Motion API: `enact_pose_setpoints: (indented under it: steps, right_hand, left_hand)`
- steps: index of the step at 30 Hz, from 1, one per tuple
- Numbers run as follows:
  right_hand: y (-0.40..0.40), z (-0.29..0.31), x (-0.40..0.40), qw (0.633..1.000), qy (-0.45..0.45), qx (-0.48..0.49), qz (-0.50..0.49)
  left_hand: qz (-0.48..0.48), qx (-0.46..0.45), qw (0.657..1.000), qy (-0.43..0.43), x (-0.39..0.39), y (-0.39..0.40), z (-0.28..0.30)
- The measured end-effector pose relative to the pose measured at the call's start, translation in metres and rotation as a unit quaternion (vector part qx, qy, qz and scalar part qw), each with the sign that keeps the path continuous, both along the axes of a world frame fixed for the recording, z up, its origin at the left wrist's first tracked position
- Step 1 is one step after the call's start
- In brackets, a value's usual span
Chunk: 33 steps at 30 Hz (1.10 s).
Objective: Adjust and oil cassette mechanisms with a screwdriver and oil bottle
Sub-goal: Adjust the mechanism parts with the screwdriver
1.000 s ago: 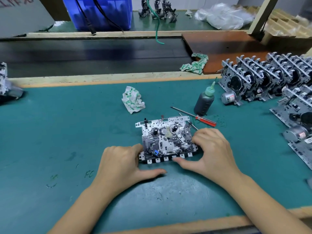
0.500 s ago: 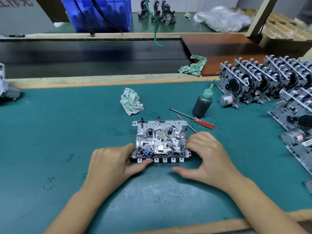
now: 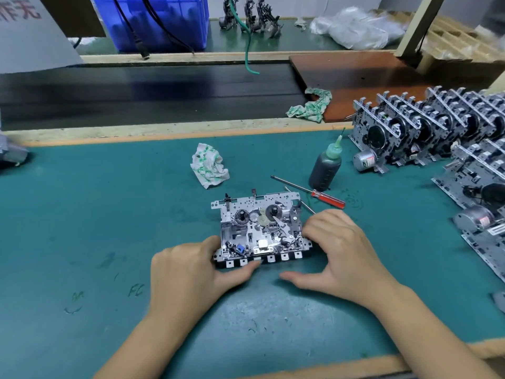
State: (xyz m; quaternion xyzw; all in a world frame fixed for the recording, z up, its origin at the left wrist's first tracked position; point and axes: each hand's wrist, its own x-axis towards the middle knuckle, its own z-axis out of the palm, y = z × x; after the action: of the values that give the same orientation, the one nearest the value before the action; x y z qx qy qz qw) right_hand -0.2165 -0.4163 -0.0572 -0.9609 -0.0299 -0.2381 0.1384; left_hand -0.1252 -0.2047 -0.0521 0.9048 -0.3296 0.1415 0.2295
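Note:
A metal cassette mechanism [image 3: 259, 228] lies flat on the green mat [image 3: 95, 214], its row of keys facing me. My left hand [image 3: 191, 272] holds its left end, with the thumb lying along the front key row. My right hand [image 3: 341, 253] has its fingers curled over the mechanism's right end, while its thumb rests on the mat apart from it. A red-handled screwdriver [image 3: 328, 198] lies on the mat behind my right hand. The dark oil bottle [image 3: 325, 168] with a green nozzle stands upright just beyond the screwdriver. Neither hand touches these two.
A crumpled printed cloth [image 3: 209, 165] lies behind the mechanism; another cloth [image 3: 311, 106] is on the far ledge. Several more mechanisms [image 3: 426, 132] stand in rows at the right, with others lying flat [image 3: 481, 203] nearer. A thin metal rod [image 3: 302, 203] pokes out by the mechanism's right corner.
The mechanism has turned a little to sit square to me. My left thumb moved from the mat onto the front keys; my right thumb came off the front edge.

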Motion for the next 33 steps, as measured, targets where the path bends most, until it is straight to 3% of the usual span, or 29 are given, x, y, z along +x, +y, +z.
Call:
enact_pose_setpoints:
  steps: [12, 22, 27, 33]
  right_hand:
    - [0.006, -0.001, 0.000, 0.994, -0.022, -0.065, -0.087]
    - [-0.003, 0.002, 0.001, 0.995, -0.003, -0.094, -0.017]
    - [-0.003, 0.005, 0.000, 0.998, 0.027, -0.054, 0.016]
    - [0.004, 0.001, -0.001, 0.996, 0.005, -0.090, -0.018]
  left_hand:
    - [-0.121, 0.022, 0.992, -0.016, 0.004, 0.004, 0.000]
    - [-0.029, 0.013, 0.999, -0.010, -0.002, 0.001, 0.001]
    - [0.007, 0.020, 1.000, -0.008, -0.001, -0.001, -0.001]
    - [-0.068, 0.018, 0.997, 0.022, 0.011, 0.006, 0.001]
